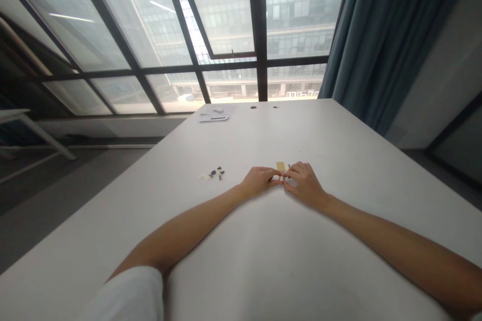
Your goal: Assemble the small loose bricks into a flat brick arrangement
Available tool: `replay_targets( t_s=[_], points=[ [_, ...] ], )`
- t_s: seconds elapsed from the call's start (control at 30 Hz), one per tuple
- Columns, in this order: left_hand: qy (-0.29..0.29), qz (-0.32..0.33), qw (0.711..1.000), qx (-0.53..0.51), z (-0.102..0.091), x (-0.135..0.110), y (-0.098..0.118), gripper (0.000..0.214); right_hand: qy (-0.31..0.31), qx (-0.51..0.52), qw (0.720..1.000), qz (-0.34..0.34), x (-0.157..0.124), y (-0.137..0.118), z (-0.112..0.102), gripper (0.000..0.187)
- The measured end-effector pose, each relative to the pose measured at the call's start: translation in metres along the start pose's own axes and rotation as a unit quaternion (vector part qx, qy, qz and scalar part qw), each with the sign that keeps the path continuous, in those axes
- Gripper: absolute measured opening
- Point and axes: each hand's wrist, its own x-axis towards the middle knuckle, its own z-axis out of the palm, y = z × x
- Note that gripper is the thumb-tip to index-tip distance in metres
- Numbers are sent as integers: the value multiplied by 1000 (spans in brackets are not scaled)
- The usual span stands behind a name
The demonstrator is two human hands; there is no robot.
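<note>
My left hand (259, 180) and my right hand (306, 183) meet above the white table, fingertips almost touching. Both are closed in a pinch around a small pale piece (282, 177), mostly covered by the fingers; its exact kind is too small to tell. Just behind the fingertips lies a small tan rectangular plate (280, 166) with a gridded look. A tiny dark bit shows beside it, close to my right fingers. Left of my left hand, several loose small pieces (214, 173), dark, grey and cream, are scattered on the table.
The long white table (241, 140) reaches to the windows. At its far left corner are papers (214, 116) with a small pale object on top. Two dark round spots sit near the far edge. A blue curtain (369, 45) hangs at the right; another table (33, 125) stands left.
</note>
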Motion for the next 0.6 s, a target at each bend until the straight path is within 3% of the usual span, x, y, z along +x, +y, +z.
replay_targets(
  t_s=[0.6],
  points=[
    [31,7,999,8,0,-1,2,34,6,-7,1000,11,0,-1,-1,7]
  ],
)
